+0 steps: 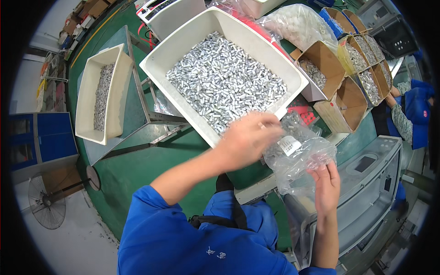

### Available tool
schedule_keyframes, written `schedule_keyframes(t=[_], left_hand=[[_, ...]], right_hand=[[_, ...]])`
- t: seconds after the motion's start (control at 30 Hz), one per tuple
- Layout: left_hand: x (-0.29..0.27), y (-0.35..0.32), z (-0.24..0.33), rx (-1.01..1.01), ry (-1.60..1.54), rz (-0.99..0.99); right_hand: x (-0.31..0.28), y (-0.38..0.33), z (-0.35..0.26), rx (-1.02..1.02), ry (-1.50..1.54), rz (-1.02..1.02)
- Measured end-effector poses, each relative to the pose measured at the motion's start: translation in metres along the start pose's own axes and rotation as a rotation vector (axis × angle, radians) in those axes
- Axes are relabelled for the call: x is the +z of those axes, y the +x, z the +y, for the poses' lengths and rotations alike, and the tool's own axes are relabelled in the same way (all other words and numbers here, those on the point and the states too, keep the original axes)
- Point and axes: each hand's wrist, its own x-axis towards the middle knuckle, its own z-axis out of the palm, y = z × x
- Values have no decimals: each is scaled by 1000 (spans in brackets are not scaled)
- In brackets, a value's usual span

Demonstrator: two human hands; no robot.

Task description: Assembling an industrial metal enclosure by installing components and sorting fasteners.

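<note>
A clear plastic bag [300,167] with a white label [289,145] hangs in front of me; grey small parts show through its upper end. My right hand [326,183] grips the bag's lower right edge between thumb and fingers. Blurred by motion, my left hand [252,135] is over the near rim of a large white bin [181,112], beside the bag's label; whether its fingers hold anything cannot be made out. Many small silvery cylindrical metal parts [224,78] fill the bin's bottom.
A second white bin [120,98] with similar parts stands on a metal table at left. Cardboard boxes [350,103], some with parts, and a large bag of white pieces [302,25] lie at right. A grey machine [366,160] is at near right; another person [412,110] works beyond.
</note>
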Motion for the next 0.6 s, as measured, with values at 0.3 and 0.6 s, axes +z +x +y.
schedule_keyframes(t=[0.3,0.6], left_hand=[[-79,26,-113,-392,389,-110],[-53,23,-159,-375,573,-538]], right_hand=[[8,-9,-4,13,-197,-96],[11,-23,-7,17,-245,-122]])
